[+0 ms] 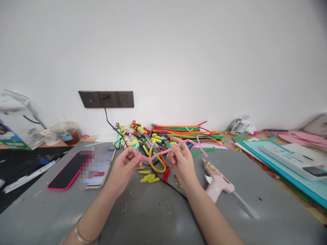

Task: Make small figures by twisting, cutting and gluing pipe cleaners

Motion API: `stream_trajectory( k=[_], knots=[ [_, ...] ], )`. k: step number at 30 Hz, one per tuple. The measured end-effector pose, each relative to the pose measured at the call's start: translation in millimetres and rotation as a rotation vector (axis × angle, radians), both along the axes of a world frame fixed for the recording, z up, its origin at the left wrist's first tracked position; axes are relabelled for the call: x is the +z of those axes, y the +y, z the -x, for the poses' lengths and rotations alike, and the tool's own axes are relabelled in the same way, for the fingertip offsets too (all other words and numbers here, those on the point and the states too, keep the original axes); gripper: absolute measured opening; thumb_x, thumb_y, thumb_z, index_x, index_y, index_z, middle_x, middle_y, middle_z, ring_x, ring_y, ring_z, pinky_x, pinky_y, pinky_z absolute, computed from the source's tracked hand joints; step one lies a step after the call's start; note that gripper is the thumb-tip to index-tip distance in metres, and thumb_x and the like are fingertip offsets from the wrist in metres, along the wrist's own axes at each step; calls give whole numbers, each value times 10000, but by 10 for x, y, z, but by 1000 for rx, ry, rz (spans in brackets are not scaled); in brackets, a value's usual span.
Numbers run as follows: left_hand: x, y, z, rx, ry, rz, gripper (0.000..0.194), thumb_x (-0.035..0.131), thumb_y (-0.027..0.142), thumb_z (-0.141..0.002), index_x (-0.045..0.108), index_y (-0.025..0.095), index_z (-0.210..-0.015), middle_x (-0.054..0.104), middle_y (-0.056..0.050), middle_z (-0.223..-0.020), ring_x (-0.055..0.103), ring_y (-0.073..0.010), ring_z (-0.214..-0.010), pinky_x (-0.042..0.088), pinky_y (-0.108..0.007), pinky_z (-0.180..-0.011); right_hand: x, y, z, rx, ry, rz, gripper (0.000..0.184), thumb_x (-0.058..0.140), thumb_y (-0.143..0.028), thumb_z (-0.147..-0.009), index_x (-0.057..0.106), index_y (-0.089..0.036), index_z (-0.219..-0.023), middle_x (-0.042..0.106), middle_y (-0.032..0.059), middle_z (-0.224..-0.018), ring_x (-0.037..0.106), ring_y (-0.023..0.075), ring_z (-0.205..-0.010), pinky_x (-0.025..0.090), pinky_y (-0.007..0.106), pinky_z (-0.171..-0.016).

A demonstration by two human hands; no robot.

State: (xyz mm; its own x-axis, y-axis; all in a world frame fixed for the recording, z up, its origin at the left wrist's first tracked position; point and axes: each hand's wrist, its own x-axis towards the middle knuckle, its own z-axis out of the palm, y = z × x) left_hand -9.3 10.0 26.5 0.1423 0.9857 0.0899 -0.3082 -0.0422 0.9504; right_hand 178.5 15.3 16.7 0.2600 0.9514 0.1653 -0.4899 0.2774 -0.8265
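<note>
Left of the glue gun [217,179], the left hand [124,167] and right hand [182,162] pinch 1 bent pink pipe cleaner [150,159] above the worktop [150,217]. Yellow pieces [149,178] lie left of the glue gun, 2 phones [68,173] farther left.

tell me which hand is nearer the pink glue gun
Right. The right hand is just left of the glue gun; the left hand is farther left, near the lit phone.

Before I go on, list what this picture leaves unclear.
All in the head view:
Pink pipe cleaner: left end covered by the left hand.
Pale-cased phone: screen partly masked by pixel blocks.
White carton: cut off by the left edge.
Small bag: print too blurred to read.
</note>
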Motion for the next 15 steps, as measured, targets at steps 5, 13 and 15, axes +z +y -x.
stream_trajectory(
  k=[5,13,15],
  knots=[
    [-28,-44,-17,-246,370,-72,250,788,355,-765,751,174,-933,638,-9,-758,545,-115,-625,455,-232,-606,19,-7,-15,7,25,-6,368,790,-377,-756,563,-243,-1012,463,-113,-524,330,54,-400,248,196,-418],
    [-56,-50,-5,-381,548,-106,313,640,445,-886,770,172,-968,641,-58,-865,530,-139,-671,461,-229,-573,37,-28,-4,-10,19,-34,361,774,-387,-778,559,-257,-1037,440,-116,-533,314,53,-396,231,203,-417],
    [-61,-40,16,-368,491,-92,314,643,462,-889,730,165,-942,608,-35,-805,509,-127,-638,445,-221,-556,47,-38,-3,-44,30,-48,345,764,-380,-792,558,-261,-1042,429,-118,-529,307,57,-398,240,213,-430]
  ],
)
